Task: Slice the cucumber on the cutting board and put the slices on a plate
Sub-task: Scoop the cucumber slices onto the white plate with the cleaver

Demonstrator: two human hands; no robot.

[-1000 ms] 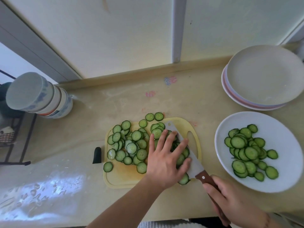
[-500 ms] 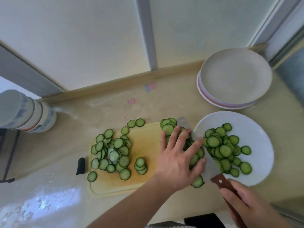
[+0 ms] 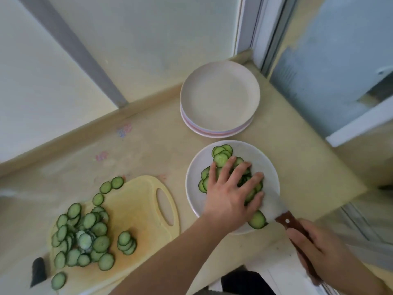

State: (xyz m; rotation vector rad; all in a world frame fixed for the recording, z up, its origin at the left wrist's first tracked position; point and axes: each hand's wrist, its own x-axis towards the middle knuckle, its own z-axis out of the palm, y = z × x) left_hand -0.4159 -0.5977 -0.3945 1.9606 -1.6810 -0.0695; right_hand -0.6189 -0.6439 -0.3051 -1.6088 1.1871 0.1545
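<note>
A counter [image 3: 161, 145] runs beneath everything, with a wall along its far edge. A cutting board [image 3: 136, 211] lies at about 8 o'clock. Most slices [image 3: 85, 235] are heaped on the board's left half, and a few trail off its far edge toward 10 o'clock. A plate [image 3: 268, 165] sits at 3 o'clock, just right of the board. More slices lie on the plate under the left hand [image 3: 228, 192], which rests flat on them. A knife [image 3: 274, 207] lies across the plate's near right rim, its blade beside the left hand. The right hand [image 3: 321, 252] holds the handle at 5 o'clock. A plate stack [image 3: 220, 99] stands at 1 o'clock, behind the plate.
</note>
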